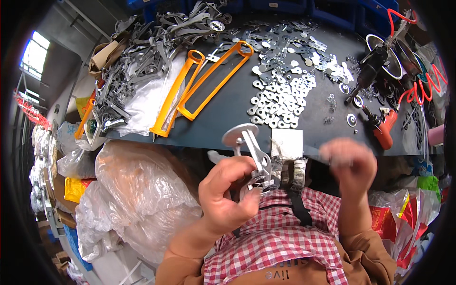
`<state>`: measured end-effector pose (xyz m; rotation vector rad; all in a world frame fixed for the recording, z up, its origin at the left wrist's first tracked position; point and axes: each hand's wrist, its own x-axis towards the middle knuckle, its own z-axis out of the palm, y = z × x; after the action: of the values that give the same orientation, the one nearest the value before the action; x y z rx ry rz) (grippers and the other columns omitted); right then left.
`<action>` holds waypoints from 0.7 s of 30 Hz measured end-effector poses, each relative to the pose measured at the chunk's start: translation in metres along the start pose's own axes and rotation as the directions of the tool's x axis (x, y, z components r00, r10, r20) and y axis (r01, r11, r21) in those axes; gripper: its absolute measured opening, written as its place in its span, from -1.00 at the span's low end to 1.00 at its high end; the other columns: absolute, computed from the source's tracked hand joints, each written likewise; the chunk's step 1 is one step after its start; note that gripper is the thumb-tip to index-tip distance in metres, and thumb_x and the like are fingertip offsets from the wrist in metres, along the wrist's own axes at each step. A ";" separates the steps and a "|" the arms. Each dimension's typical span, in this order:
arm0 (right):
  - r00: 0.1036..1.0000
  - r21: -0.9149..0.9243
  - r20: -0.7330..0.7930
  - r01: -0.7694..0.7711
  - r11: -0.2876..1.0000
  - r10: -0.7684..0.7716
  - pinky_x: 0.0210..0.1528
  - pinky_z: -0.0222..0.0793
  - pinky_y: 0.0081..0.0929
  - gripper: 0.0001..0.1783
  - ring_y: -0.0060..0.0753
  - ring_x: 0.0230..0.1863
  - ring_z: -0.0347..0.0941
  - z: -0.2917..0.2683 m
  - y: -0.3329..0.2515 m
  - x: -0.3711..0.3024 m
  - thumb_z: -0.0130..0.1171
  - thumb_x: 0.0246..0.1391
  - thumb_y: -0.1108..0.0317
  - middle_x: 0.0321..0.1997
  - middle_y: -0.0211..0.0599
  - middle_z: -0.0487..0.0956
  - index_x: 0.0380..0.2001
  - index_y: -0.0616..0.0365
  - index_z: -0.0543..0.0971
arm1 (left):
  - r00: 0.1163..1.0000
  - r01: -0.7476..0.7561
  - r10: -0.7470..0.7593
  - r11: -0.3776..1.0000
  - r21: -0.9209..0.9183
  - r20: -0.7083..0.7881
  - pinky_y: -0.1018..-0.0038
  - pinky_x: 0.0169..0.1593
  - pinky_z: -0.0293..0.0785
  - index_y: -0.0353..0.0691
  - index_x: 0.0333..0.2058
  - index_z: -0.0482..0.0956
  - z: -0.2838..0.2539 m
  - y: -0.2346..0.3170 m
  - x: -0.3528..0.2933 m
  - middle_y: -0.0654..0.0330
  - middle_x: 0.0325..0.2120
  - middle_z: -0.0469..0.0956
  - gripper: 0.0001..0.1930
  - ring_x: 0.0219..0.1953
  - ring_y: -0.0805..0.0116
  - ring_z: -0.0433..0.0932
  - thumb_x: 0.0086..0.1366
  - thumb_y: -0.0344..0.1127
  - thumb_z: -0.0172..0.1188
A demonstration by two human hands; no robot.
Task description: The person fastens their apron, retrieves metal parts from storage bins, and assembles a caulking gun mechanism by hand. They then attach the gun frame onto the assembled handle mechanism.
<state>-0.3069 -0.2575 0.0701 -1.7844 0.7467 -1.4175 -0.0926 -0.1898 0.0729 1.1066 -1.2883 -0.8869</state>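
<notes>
My left hand [227, 194] is closed around a silver metal handle assembly [258, 154], held in front of the table's near edge. At its upper end is a round disc [240, 135], and a spring-like part shows near my fingertips. My right hand [350, 159] is raised at the right, over the table edge and apart from the assembly. Motion smears its curled fingers, so whether they hold anything cannot be made out. Between the hands, a small block with a pale square top [287, 142] sits at the table edge.
Two orange caulking gun frames [216, 80] lie on the dark table [223, 107]. Metal handles [142, 66] are heaped at left, small flat metal links [280, 97] in the middle. A black power driver [373, 69] and a red-handled one [385, 130] are at right. Plastic bags [142, 190] hang below.
</notes>
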 end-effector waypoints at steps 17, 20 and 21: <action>0.819 -0.287 0.256 0.572 0.768 -0.514 -0.24 0.47 -0.35 -0.88 -0.21 -0.24 0.49 0.039 0.014 -0.008 0.20 -0.32 0.50 -0.31 -0.16 0.53 -0.56 0.22 0.51 | 0.987 0.038 -0.056 0.992 -0.117 -0.150 0.65 -0.40 0.37 -0.36 -0.25 0.38 0.036 -0.041 0.003 0.22 -0.40 0.40 -0.71 -0.45 0.54 0.39 0.09 -0.32 0.13; 0.892 -0.206 0.091 0.453 0.868 -0.444 -0.13 0.37 -0.28 -0.77 -0.23 -0.21 0.47 0.032 0.075 -0.007 0.21 -0.34 0.46 -0.32 -0.27 0.53 -0.46 0.11 0.49 | 0.942 0.307 -0.321 0.941 -0.139 -0.094 0.75 -0.62 0.27 -0.35 -0.23 0.37 0.041 -0.059 0.004 0.28 -0.47 0.39 -0.72 -0.67 0.67 0.33 0.10 -0.34 0.12; 0.890 -0.234 0.085 0.455 0.859 -0.448 -0.17 0.38 -0.32 -0.76 -0.25 -0.25 0.47 0.025 0.085 -0.002 0.21 -0.33 0.45 -0.34 -0.30 0.53 -0.44 0.10 0.50 | 0.937 0.321 -0.337 0.934 -0.160 -0.088 0.75 -0.64 0.26 -0.35 -0.23 0.37 0.046 -0.059 0.009 0.28 -0.49 0.39 -0.71 -0.69 0.67 0.32 0.10 -0.34 0.13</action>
<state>-0.2834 -0.3001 -0.0043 -2.2819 0.5236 -1.6480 -0.1325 -0.2197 0.0157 1.2604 -0.9415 -1.1293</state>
